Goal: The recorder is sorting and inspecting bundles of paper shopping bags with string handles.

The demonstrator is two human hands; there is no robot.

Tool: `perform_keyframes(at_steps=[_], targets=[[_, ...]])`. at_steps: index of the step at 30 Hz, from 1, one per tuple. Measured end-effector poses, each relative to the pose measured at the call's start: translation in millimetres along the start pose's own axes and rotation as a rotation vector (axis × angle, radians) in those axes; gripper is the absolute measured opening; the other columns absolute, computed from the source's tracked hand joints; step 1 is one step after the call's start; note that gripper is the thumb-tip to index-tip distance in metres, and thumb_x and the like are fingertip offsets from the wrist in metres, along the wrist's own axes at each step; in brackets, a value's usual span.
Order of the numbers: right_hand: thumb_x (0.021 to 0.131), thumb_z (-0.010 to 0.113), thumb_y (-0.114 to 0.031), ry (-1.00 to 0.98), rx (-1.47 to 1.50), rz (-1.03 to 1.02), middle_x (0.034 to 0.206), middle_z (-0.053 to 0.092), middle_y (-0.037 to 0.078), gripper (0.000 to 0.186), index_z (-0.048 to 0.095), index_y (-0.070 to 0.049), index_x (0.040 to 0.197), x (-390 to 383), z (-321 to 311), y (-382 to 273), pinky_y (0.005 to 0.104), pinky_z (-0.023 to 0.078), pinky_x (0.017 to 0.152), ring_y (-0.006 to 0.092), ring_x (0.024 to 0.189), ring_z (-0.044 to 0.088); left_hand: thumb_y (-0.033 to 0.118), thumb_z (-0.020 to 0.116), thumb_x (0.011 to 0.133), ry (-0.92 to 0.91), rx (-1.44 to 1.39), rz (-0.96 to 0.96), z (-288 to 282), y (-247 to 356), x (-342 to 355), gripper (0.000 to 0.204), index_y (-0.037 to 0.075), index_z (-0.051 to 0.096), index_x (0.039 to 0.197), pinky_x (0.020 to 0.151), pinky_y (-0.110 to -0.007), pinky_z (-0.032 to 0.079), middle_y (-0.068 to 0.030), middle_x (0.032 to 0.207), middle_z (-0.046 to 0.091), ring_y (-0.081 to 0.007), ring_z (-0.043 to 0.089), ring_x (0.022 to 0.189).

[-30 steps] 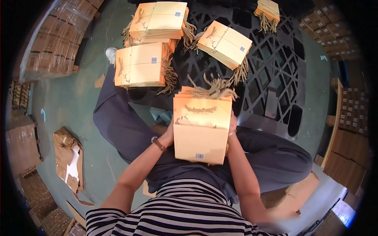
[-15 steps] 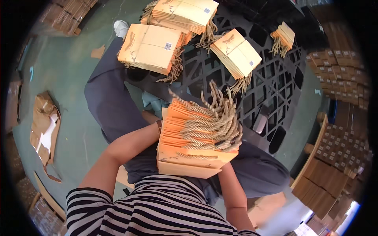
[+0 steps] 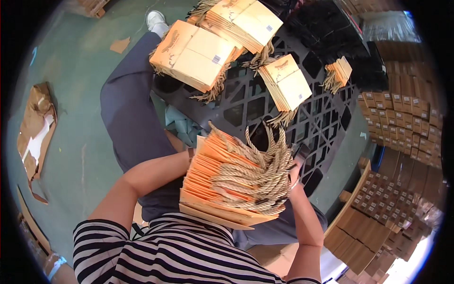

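A thick stack of orange paper bags [image 3: 203, 177] with twisted tan rope handles [image 3: 255, 175] stands over my lap, its folded edges toward me. My left wrist [image 3: 190, 153] goes in behind the stack's far left side, and the stack hides that hand's fingers. My right hand [image 3: 295, 171] is at the stack's right side, beside the rope handles. Its fingers are partly hidden, next to a small dark object [image 3: 301, 152] that I cannot make out.
A black plastic pallet [image 3: 326, 120] lies ahead, bearing tied bag bundles: a large one [image 3: 194, 54], another behind it [image 3: 246, 21], a smaller one [image 3: 286, 83] and a little one [image 3: 338, 73]. Crumpled brown paper [image 3: 38, 130] lies left. Stacked cartons [image 3: 402, 113] stand right.
My right hand has moved from under the stack up and forward to its right side. The stack has shifted slightly toward me and turned a little. The view has swung somewhat.
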State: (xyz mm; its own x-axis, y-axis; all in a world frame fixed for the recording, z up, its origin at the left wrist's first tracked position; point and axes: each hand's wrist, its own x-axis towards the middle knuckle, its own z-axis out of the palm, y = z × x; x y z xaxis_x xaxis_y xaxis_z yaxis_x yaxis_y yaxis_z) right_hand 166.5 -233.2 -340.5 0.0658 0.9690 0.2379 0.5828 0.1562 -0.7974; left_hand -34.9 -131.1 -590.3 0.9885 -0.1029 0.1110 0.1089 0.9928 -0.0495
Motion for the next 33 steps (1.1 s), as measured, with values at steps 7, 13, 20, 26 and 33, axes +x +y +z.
perform_keyframes(at_steps=[7, 13, 20, 26, 33], targets=[[0.086, 0.054, -0.016, 0.231, -0.096, 0.157, 0.078, 0.066, 0.009, 0.02, 0.061, 0.001, 0.094, 67, -48, -51, 0.028, 0.05, 0.061, 0.022, 0.061, 0.059, 0.035, 0.049, 0.093, 0.289, 0.138, -0.179, 74, 20, 11, 0.05, 0.006, 0.042, 0.133, 0.097, -0.041, 0.043, -0.0129, 0.13, 0.049, -0.0295, 0.051, 0.115], [0.069, 0.072, -0.002, 0.066, -0.468, -0.284, 0.054, 0.051, -0.003, 0.02, 0.056, -0.007, 0.059, 143, -41, -144, 0.0197, 0.03, 0.04, 0.007, 0.041, 0.035, 0.038, 0.046, 0.093, 0.543, 0.398, -0.227, 123, 35, 1, 0.049, 0.009, 0.042, 0.133, 0.102, -0.043, 0.04, -0.0112, 0.132, 0.048, -0.0296, 0.047, 0.119], [0.077, 0.062, -0.003, -0.087, -0.331, 0.407, 0.062, 0.047, -0.004, 0.005, 0.057, -0.004, 0.076, 272, -100, -99, 0.0159, 0.028, 0.053, 0.0045, 0.056, 0.037, 0.04, 0.047, 0.093, 0.341, -0.139, -0.058, 33, 9, 0, 0.053, 0.009, 0.04, 0.135, 0.103, -0.043, 0.038, -0.0114, 0.135, 0.045, -0.0303, 0.045, 0.121], [0.085, 0.058, -0.012, -0.113, 0.193, 0.608, 0.096, 0.058, 0.008, 0.024, 0.06, 0.001, 0.104, 344, -72, 37, 0.0222, 0.043, 0.081, 0.0147, 0.088, 0.054, 0.041, 0.047, 0.093, 0.095, -0.978, -0.109, -4, 1, 11, 0.055, 0.009, 0.039, 0.136, 0.103, -0.043, 0.037, -0.0115, 0.135, 0.044, -0.0306, 0.045, 0.121], [0.082, 0.063, -0.026, 0.077, 0.19, 0.486, 0.119, 0.054, 0.016, 0.039, 0.059, 0.0, 0.111, 414, -67, 106, 0.0396, 0.027, 0.103, 0.0257, 0.122, 0.04, 0.045, 0.046, 0.092, -0.045, -1.173, -0.249, -42, -10, 16, 0.059, 0.008, 0.037, 0.137, 0.104, -0.042, 0.036, -0.0114, 0.136, 0.044, -0.031, 0.045, 0.121]])
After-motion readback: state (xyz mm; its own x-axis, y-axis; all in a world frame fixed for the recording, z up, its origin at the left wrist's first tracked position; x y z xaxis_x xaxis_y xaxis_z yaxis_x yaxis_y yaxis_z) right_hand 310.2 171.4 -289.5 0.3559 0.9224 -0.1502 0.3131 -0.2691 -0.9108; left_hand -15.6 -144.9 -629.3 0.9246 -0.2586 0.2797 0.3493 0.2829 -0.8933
